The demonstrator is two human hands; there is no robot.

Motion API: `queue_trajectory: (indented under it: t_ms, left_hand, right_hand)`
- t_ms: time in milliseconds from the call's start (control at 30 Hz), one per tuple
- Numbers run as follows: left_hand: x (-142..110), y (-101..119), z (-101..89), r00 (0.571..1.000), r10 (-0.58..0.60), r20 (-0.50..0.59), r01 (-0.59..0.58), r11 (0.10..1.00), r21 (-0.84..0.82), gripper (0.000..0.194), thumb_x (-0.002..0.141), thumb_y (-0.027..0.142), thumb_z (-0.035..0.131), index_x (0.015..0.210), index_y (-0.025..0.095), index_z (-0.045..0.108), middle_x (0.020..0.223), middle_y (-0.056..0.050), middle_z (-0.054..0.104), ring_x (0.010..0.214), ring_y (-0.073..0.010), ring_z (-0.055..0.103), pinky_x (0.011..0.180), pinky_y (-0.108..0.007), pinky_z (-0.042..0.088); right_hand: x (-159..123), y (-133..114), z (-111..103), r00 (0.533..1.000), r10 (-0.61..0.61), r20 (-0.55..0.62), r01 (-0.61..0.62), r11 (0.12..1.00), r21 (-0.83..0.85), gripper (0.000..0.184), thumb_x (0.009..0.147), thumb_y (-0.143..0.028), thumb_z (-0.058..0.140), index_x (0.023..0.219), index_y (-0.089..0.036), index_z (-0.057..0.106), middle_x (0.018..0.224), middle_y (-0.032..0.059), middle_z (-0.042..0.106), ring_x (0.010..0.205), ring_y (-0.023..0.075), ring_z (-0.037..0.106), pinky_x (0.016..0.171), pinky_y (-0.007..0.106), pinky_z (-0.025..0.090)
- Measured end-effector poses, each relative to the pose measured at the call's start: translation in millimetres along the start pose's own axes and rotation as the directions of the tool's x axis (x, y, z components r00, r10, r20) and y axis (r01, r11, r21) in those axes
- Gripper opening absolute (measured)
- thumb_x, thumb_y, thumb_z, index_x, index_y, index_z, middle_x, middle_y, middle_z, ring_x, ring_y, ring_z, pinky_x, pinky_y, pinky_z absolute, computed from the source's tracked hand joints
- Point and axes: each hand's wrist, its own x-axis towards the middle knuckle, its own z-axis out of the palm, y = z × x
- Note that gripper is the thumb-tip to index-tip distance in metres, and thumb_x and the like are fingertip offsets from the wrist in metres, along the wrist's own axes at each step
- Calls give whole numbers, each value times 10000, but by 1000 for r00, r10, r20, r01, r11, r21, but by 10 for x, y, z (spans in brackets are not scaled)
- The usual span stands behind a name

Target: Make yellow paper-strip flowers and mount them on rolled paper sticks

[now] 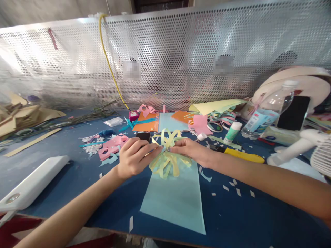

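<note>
A looped flower of pale yellow and greenish paper strips [168, 168] is held between my two hands, above a light blue paper sheet [174, 203]. My left hand [134, 156] pinches its centre from the left, thumb and index finger together, the other fingers bent loosely. From the right, my right hand [192, 150] grips the centre too, with its fingertips almost touching those of the left. The fingertips cover the middle of the flower, so how the strips join there is hidden.
Pink paper scraps [112, 146] lie left, beside a white power bank [38, 181]. Right are a glue stick [233, 132], a yellow-handled cutter [244, 155], a plastic bottle [270, 110] and a white fan [320, 155]. Orange paper [146, 122] lies behind; a perforated metal panel [165, 62] closes off the back.
</note>
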Motion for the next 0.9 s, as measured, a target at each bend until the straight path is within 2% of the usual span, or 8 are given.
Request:
queue_trajectory:
  t_ms: [167,300,433,567,900]
  left_hand:
    - [-6,5,8,999,-5,40,6,1000,-10,300,799,279,790,1077,193,715,924,-5,771,773,-188,624,734,-355,490]
    - [-15,23,-20,996,-2,88,7,998,-59,358,963,429,545,1168,178,698,1013,-51,762,851,-231,630,787,-395,473]
    - [-35,37,-30,994,2,112,6,998,-69,442,1012,466,408,1213,185,685,1075,-57,752,888,-237,626,835,-402,459]
    - [-47,40,-20,993,13,116,-7,998,-60,453,1016,470,394,1208,185,688,1084,-55,752,891,-234,624,840,-400,453]
    - [-21,35,-28,992,46,121,-41,998,-45,401,999,444,439,1184,203,700,1078,-54,751,883,-231,617,835,-399,449]
  right_hand:
    - [-14,4,13,999,-27,-25,27,1000,-11,211,739,-302,819,716,-162,662,634,-27,651,508,75,587,478,185,461]
    - [-30,1,20,999,-35,-15,35,999,12,235,714,-312,837,724,-173,648,652,-30,653,549,80,599,514,188,480]
    - [-37,-8,17,999,-25,-20,26,999,24,244,707,-312,840,721,-185,633,625,-37,631,548,82,586,500,184,467]
    - [-43,-19,12,998,-26,-48,26,1000,6,224,709,-295,831,731,-190,634,609,-47,609,532,77,567,486,181,449]
    - [-67,-46,16,999,-38,-10,38,999,-5,166,717,-285,809,756,-197,673,641,-31,646,562,88,590,508,184,462]
